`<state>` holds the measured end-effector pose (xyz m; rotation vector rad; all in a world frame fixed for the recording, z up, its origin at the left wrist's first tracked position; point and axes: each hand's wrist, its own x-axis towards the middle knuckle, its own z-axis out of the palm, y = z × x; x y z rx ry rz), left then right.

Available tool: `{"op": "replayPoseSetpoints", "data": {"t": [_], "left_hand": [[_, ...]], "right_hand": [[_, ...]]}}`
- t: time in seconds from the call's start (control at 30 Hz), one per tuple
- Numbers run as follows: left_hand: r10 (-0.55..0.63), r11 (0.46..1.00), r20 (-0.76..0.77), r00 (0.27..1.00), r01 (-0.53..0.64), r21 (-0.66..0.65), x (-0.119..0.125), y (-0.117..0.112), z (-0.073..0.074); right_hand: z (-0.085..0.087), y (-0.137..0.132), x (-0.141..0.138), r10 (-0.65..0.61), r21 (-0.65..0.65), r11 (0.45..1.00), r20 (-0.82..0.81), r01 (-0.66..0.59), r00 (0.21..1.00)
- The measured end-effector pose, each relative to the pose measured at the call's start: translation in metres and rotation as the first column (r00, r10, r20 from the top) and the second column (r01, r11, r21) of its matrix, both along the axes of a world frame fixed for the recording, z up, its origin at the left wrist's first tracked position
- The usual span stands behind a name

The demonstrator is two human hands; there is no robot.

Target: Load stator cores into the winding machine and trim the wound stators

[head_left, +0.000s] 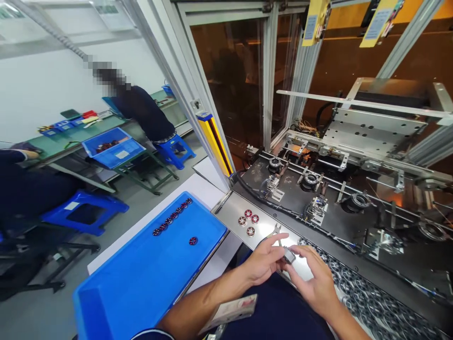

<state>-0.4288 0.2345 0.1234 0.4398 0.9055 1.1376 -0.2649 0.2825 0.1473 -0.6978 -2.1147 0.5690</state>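
Observation:
Between my hands is a small metal tool with a forked tip (277, 230) and a grey block-like body (289, 255); its exact kind is unclear. My left hand (264, 259) is closed around its middle, with the index finger stretched along it. My right hand (314, 281) is curved, with thumb and fingertips at the sides of the grey body. Just beyond the tool, several round parts with red rings (250, 231) lie on the metal ledge (226, 212). My fingers partly hide the tool.
At left, a blue tray (141, 269) holds a row of similar round parts (172, 216) and a single one (193, 241). Many grey ring parts (368, 297) lie at right. Behind the ledge stands machinery with fixtures (311, 179). A yellow bar (215, 144) is on the frame. Two people sit at left.

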Motion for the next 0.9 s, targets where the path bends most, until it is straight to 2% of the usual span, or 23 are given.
{"op": "replayPoseSetpoints", "data": {"t": [0.17,0.3,0.37,0.43,0.5,0.6,0.67,0.73,0.83,0.9], "left_hand": [[0.075,0.997,0.095,0.993,-0.076,0.006,-0.001,0.0,0.013],[0.119,0.992,0.042,0.992,-0.121,0.049,-0.002,0.003,0.016],[0.155,0.986,-0.014,0.988,-0.154,0.07,-0.006,0.005,0.018],[0.162,0.984,-0.063,0.985,-0.156,0.091,-0.011,0.006,0.022],[0.124,0.988,-0.098,0.987,-0.113,0.109,-0.016,0.007,0.026],[0.041,0.991,-0.136,0.99,-0.023,0.134,-0.025,0.008,0.033],[-0.026,0.987,-0.179,0.983,0.054,0.154,-0.03,0.01,0.037],[-0.098,0.976,-0.221,0.97,0.137,0.172,-0.034,0.013,0.04],[-0.163,0.962,-0.227,0.96,0.206,0.181,-0.034,0.02,0.04],[-0.151,0.965,-0.216,0.965,0.191,0.178,-0.033,0.027,0.036]], "right_hand": [[0.01,0.003,-0.012,0.0,0.092,0.996,-0.08,0.007,0.997],[0.016,0.008,-0.016,0.02,0.121,0.993,-0.097,-0.008,0.995],[0.02,0.015,-0.013,0.068,0.051,0.997,-0.052,-0.065,0.996],[0.023,0.026,-0.007,0.143,-0.119,0.983,0.008,-0.141,0.99],[0.027,0.038,-0.002,0.244,-0.347,0.913,0.047,-0.213,0.969],[0.033,0.053,0.001,0.413,-0.612,0.732,0.047,-0.3,0.91],[0.035,0.058,0.002,0.516,-0.697,0.62,0.015,-0.361,0.857],[0.037,0.06,0.002,0.589,-0.726,0.543,-0.03,-0.422,0.808],[0.039,0.064,0.004,0.64,-0.739,0.485,-0.064,-0.468,0.766],[0.045,0.078,0.006,0.656,-0.729,0.503,-0.028,-0.465,0.754]]}}
